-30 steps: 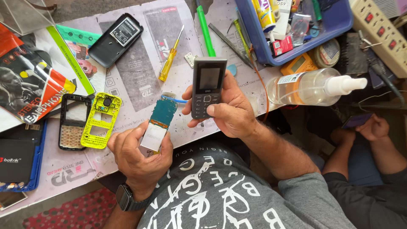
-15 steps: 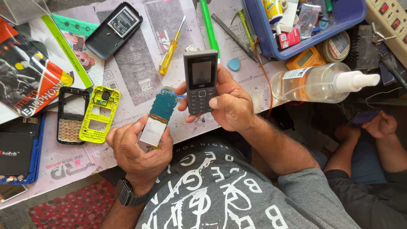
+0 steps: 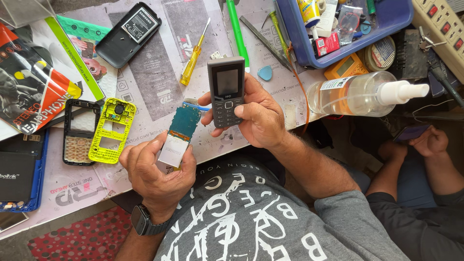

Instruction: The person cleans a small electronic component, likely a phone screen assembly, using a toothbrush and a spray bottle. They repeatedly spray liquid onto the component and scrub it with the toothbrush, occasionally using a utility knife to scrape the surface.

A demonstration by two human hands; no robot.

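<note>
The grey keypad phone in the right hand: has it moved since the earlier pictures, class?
Yes. The grey keypad phone has moved up the table, away from the person: its top now reaches near the yellow screwdriver handle and green tool.

Both hands (image 3: 157, 169) (image 3: 261, 116) raised, fingers curled

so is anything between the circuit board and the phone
Nothing visible. The left hand holds the circuit board and the right hand holds the phone; only a bare gap above the table separates them.
</note>
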